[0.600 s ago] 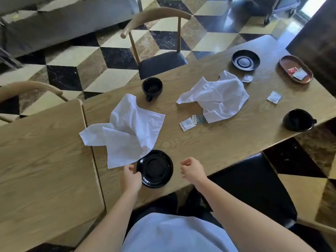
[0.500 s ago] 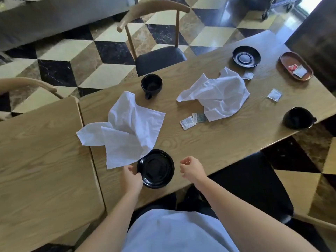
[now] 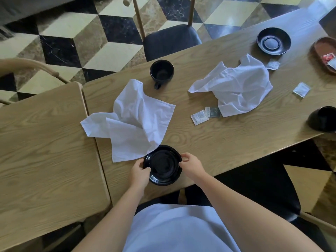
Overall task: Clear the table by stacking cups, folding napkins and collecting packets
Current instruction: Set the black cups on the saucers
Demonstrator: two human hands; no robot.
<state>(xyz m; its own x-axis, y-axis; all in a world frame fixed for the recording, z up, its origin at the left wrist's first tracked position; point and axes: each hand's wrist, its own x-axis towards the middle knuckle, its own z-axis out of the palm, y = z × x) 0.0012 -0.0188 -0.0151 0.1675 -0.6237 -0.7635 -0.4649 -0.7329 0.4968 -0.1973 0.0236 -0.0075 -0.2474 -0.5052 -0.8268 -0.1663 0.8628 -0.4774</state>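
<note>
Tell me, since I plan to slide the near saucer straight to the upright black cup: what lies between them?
In the head view, the near white napkin lies between the near saucer and the black cup, its corner overlapping the saucer's rim.

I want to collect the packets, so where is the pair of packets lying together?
In the head view, the two packets lie mid-table, touching the near-left edge of the right napkin, right of the left napkin.
</note>
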